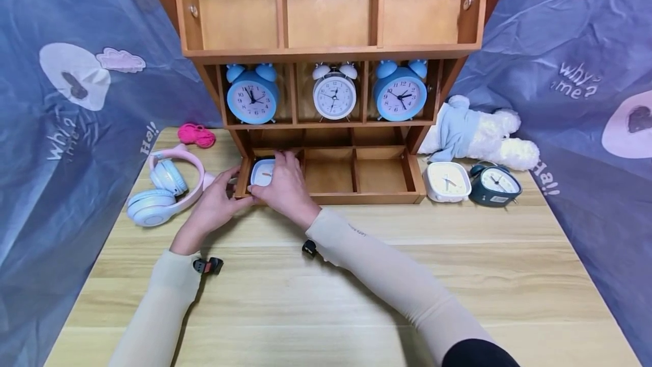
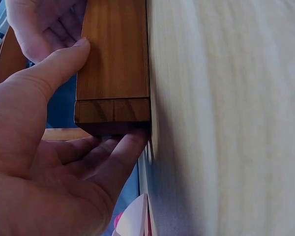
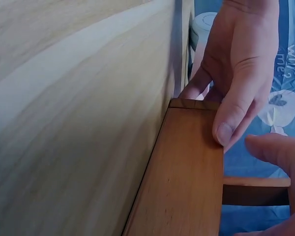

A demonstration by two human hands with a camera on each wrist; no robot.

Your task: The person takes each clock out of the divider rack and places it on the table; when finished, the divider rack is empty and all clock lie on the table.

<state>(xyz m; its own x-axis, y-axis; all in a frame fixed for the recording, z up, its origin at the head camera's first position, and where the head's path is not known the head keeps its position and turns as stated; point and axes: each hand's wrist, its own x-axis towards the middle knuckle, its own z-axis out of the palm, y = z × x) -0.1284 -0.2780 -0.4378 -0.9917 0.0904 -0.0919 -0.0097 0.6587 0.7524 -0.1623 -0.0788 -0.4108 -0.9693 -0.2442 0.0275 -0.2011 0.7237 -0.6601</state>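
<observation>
A white square alarm clock (image 1: 261, 173) lies face up in the left compartment of the wooden shelf's bottom tier (image 1: 326, 199). My right hand (image 1: 286, 183) reaches over the clock from the right, its thumb near the front edge and its fingers at the far side, holding it. Part of the clock is hidden under that hand. My left hand (image 1: 216, 205) grips the tier's front left corner. In the left wrist view, the left thumb rests on the front board (image 2: 115, 54) and the fingers lie against the side. The right wrist view shows the right hand (image 3: 280, 162) only in part.
Two blue alarm clocks (image 1: 252, 95) and a white one (image 1: 334, 95) stand on the middle tier. Headphones (image 1: 178, 186) and pink yarn (image 1: 196, 135) lie left. A white square clock (image 1: 448, 182), a dark green clock (image 1: 495, 186) and a plush toy (image 1: 479, 132) are right.
</observation>
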